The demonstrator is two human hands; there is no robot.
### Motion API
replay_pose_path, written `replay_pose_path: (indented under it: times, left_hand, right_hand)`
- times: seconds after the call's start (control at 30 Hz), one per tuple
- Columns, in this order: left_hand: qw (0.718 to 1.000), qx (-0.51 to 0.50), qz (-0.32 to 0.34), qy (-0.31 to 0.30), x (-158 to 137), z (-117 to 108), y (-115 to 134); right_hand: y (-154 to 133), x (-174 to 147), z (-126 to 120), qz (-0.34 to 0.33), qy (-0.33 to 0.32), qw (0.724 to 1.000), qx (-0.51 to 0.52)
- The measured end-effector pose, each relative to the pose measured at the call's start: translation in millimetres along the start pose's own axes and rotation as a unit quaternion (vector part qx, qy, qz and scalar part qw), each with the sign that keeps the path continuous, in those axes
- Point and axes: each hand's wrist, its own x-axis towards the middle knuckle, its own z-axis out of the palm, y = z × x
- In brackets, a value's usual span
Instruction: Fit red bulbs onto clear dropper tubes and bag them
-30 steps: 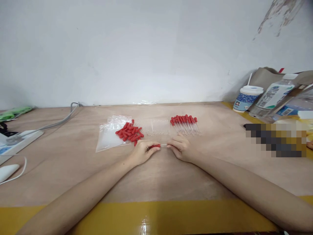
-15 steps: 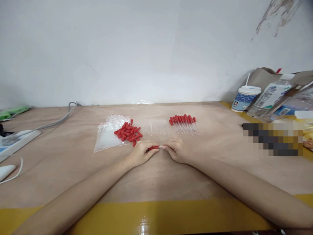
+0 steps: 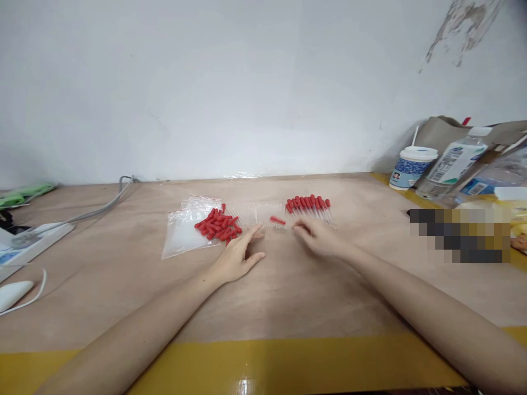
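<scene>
My left hand is open above the table, thumb and fingers apart, just in front of a pile of red rubber bulbs. My right hand pinches a dropper by its clear tube, and the dropper's red bulb points left. Most of that tube is hidden by my fingers. Beyond my hands lies a row of bare clear dropper tubes. Right of it, several droppers with red bulbs lie side by side, their tips toward me and partly behind my right hand.
Clear zip bags lie under and beside the bulbs. A power strip with a grey cable and a white mouse are at the left. A paper cup and a plastic bottle stand at the right near the wall.
My left hand has let go of the red bulb and opened. My right hand has moved up and to the right, carrying the dropper away from the left hand.
</scene>
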Motion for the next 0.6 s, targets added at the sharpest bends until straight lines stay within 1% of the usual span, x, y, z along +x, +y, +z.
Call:
replay_pose_path:
  times: [0.03, 0.07, 0.1, 0.17, 0.2, 0.3, 0.4, 0.47, 0.6]
  left_hand:
    - [1.000, -0.002, 0.000, -0.021, -0.2, -1.0, 0.4]
    - [0.999, -0.003, 0.006, -0.039, -0.1, -1.6, 0.9]
    - [0.998, -0.003, 0.014, -0.053, 0.4, -1.9, 1.2]
    - [0.997, -0.004, 0.024, -0.072, 1.6, -1.7, 1.3]
    - [0.997, -0.005, 0.023, -0.075, 2.1, -1.3, 1.1]
    - [0.997, -0.006, 0.018, -0.075, 2.5, -0.3, 0.4]
    - [0.997, -0.009, 0.021, -0.076, 2.4, -0.1, 0.2]
    - [0.997, -0.013, 0.025, -0.073, 2.4, -0.2, 0.2]
    - [0.997, -0.016, 0.033, -0.072, 2.5, -0.5, -0.2]
  right_hand:
    - [8.6, 3.8, -4.9, 0.060, 0.024, 0.997, 0.041]
    - [17.4, 8.2, -9.4, 0.128, 0.032, 0.988, 0.080]
    - [25.5, 12.9, -13.5, 0.182, 0.040, 0.977, 0.105]
    - [37.7, 22.6, -19.6, 0.259, 0.059, 0.960, 0.083]
    - [41.2, 27.3, -21.5, 0.280, 0.071, 0.956, 0.060]
    - [43.0, 39.6, -20.5, 0.307, 0.116, 0.944, -0.030]
    - [40.5, 48.1, -11.6, 0.314, 0.145, 0.930, -0.125]
    - [40.5, 50.8, -5.2, 0.311, 0.142, 0.925, -0.164]
    - [40.8, 49.5, 1.2, 0.300, 0.128, 0.926, -0.191]
